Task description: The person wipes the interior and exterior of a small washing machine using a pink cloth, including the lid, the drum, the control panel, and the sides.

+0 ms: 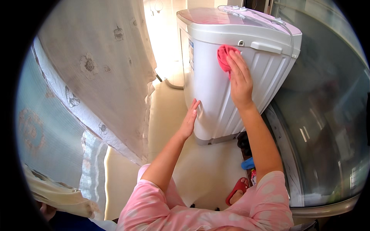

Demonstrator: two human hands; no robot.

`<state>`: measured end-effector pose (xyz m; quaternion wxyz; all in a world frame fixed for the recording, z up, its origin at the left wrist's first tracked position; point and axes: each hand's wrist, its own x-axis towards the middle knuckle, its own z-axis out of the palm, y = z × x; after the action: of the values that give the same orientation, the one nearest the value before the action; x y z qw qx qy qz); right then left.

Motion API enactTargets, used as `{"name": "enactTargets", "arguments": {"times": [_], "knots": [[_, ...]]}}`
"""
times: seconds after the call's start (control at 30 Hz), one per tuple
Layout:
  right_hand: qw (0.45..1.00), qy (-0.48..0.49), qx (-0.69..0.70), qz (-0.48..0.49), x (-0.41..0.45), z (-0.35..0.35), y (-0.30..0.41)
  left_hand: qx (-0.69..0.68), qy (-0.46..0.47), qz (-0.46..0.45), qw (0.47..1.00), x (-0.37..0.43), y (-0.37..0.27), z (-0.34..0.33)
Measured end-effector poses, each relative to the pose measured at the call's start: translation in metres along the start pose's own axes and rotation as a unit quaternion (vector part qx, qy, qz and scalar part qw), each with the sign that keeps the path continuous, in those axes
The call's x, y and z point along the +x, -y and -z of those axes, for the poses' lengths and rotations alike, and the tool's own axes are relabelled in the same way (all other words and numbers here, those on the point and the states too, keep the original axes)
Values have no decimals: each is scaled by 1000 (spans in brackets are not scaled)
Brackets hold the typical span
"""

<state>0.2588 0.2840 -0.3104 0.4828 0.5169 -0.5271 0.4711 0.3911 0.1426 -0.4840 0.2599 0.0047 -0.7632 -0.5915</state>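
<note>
A white washing machine with a pink top stands before me, its ribbed side panel facing my arms. My right hand presses a pink cloth flat against the upper part of that panel, just below the lid rim. The cloth is bunched under and beyond my fingers. Lower and to the left, my left hand is held out with straight fingers, its tips at the machine's rounded corner. Nothing shows in it, and whether the fingertips touch the casing I cannot tell.
Floral curtains hang along the left. On the right is a large glass panel in a metal frame. A grey hose lies on the tiled floor behind the machine. Blue footwear sits near my red slipper.
</note>
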Motion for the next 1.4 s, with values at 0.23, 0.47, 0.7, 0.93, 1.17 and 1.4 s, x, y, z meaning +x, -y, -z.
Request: {"name": "enactTargets", "arguments": {"times": [0.23, 0.47, 0.7, 0.93, 1.17, 1.4], "knots": [[973, 86, -186, 111, 15, -48, -3, -16, -11, -15, 1000, 1, 10, 5], [883, 281, -286, 245, -102, -65, 5, -38, -82, 42, 995, -2, 22, 1], [818, 433, -226, 303, -220, -66, 6, 44, -171, 114, 978, -15, 37, 20], [779, 581, -38, 233, -241, -40, 6, 27, -178, 124, 976, -20, 20, 24], [945, 246, -148, 158, -70, 6, 7, 33, -172, 122, 977, -20, 13, 21], [955, 141, -207, 160, -41, -16, -18, 56, -160, 129, 977, -17, 30, 11]]}}
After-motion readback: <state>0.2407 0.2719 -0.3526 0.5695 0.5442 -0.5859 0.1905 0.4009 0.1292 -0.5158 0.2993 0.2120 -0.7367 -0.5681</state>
